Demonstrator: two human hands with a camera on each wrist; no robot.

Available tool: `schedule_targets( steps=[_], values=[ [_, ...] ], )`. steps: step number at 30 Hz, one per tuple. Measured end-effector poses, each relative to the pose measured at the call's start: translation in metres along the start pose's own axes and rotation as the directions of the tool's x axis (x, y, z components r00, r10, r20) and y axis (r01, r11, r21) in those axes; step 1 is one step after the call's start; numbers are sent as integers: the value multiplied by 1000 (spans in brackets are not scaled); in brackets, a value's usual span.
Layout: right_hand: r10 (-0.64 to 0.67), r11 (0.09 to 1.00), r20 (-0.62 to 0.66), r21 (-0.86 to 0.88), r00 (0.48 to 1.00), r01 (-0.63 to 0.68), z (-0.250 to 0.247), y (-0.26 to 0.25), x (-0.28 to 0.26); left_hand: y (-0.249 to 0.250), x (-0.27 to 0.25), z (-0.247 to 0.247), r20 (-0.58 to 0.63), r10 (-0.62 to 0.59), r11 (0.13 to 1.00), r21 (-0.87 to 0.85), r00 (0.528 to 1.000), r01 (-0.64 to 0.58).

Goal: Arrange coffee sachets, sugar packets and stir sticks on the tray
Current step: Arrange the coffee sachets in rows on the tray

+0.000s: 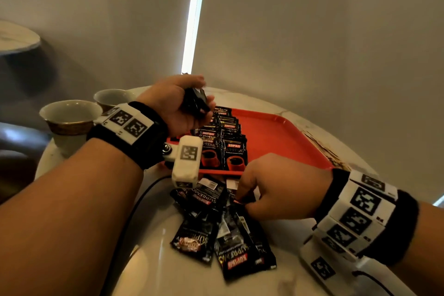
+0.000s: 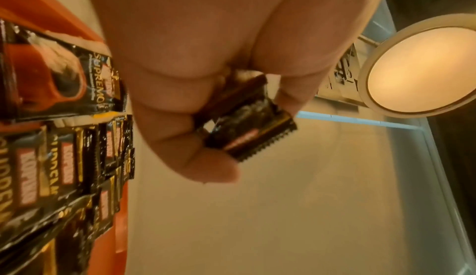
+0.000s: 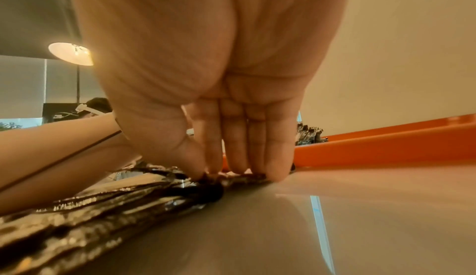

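Pale blinds back a round marble worktop [image 1: 153, 271]. Two ceramic cups [image 1: 69, 118] sit at its left edge. My left hand [image 1: 177, 108] curls round a small bundle of Kopiko sachets [image 2: 247, 124] above the red tray [image 1: 288, 137], where overlapping rows [image 1: 223, 144] fill the left side. Loose sachets [image 1: 223, 230] lie at the near edge; my right hand [image 1: 271, 190] pinches one. I judge them light, floppy, slick foil: take a crimped end. Sugar packets and stir sticks aren't visible.

Head looks down; wrists close, perhaps sharing tray [image 1: 283, 137].
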State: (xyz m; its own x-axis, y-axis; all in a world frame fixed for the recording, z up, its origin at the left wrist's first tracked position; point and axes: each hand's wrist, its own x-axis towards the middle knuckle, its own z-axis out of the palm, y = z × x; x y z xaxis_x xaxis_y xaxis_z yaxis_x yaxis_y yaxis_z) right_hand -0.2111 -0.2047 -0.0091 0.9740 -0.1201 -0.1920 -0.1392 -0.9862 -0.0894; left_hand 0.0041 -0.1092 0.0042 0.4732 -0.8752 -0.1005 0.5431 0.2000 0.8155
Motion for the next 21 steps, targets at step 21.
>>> schedule_targets(
  steps=[21],
  values=[
    [112, 994, -858, 99, 501, -51, -64, 11, 10, -17, 1, 16, 217, -144, 984, 138, 965, 116]
  ],
)
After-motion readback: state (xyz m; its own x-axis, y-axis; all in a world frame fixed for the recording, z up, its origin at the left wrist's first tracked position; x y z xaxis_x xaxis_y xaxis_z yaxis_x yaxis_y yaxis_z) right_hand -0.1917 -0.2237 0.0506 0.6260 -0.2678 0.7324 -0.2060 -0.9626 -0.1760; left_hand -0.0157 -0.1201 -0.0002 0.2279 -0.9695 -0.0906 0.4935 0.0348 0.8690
